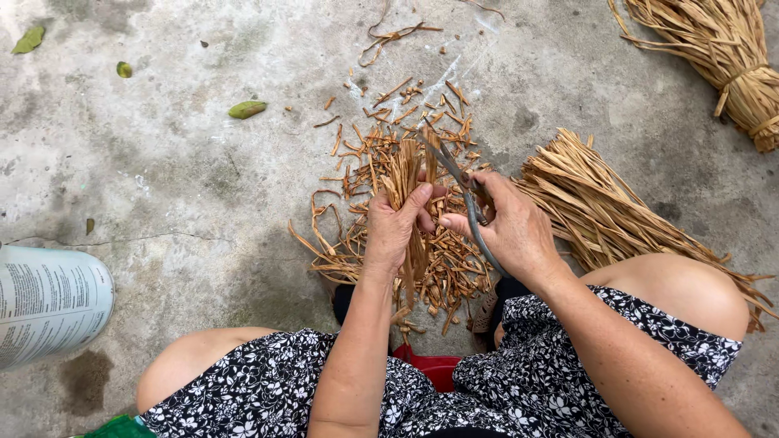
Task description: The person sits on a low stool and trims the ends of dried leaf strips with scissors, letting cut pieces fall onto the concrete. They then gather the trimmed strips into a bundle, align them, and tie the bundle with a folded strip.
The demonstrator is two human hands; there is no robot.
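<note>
My left hand (395,223) grips a small bunch of dry tan straw strips (403,169), held upright over the concrete floor. My right hand (510,227) holds grey metal scissors (462,191), whose blades reach up to the top of the bunch near my left thumb. Below both hands lies a heap of cut straw pieces (381,146), scattered across the floor in front of my knees.
A loose sheaf of long straw (600,215) lies by my right knee. A tied straw bundle (722,57) sits at the top right. A white cylindrical container (49,300) lies at the left edge. Green leaves (247,109) dot the floor. A red object (430,369) shows between my legs.
</note>
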